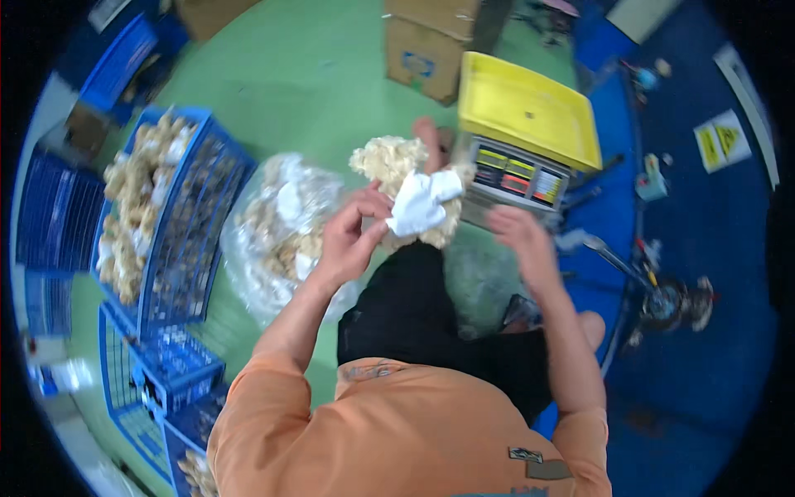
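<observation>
My left hand (354,236) grips the edge of a fluffy cream plush piece (389,157) above my lap. A smooth white fabric part (421,203) covers the middle of it, and its cream pile shows above and below. To the right, my right hand (523,240) is apart from the plush piece, in front of the scale. Its fingers look stretched out and hold nothing visible, though motion blurs them. Left of my knee, a clear plastic bag (248,282) holds more cream and white plush pieces.
A scale (517,176) with a yellow tray (530,112) stands ahead right, near a cardboard box (426,41). On the left, a blue crate (178,240) is heaped with plush pieces. Another blue basket (178,364) sits nearer. A blue surface (687,398) with tools lies along the right.
</observation>
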Demonstrator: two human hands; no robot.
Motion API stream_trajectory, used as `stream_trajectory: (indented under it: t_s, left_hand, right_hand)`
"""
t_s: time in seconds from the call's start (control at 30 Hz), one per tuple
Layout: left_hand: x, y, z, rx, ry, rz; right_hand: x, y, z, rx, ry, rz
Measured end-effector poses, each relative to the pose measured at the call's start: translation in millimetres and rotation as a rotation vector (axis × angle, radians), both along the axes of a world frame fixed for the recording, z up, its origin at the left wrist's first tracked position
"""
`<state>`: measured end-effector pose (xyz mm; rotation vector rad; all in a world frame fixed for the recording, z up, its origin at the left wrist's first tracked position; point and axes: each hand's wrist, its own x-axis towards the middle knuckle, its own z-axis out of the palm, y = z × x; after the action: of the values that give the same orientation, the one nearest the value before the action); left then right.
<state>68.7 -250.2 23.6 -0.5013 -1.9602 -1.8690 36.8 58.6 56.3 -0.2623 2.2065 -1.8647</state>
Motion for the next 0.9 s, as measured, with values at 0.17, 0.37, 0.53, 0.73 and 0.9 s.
stream_trajectory:
  t_s: [0.17,0.37,0.53,0.73,0.9]
  left_hand:
    - [-0.8,74.0,4.8,-0.097,0.064,-0.443]
    - [-8.7,137.0,4.5,0.053,-0.261,-0.568]
    - [-15.2,190.6,15.4,0.407,-0.731,-0.378]
    - [-37.9,215.2,34.1,0.091,-0.737,-0.19]
    - [-40.1,227.5,56.0,-0.196,-0.699,-0.26]
  right_hand:
    - [17.4,9.2,-33.9,-0.489,-0.372,-0.137]
    - [47.4,46.1,-37.7,-0.637,-0.386,-0.347]
    - [63.2,77.1,-62.6,-0.616,-0.413,-0.432]
    - [57.4,116.2,-80.3,0.706,0.526,-0.849]
    - [50.7,70.0,-23.4,0.83,0.733,-0.396]
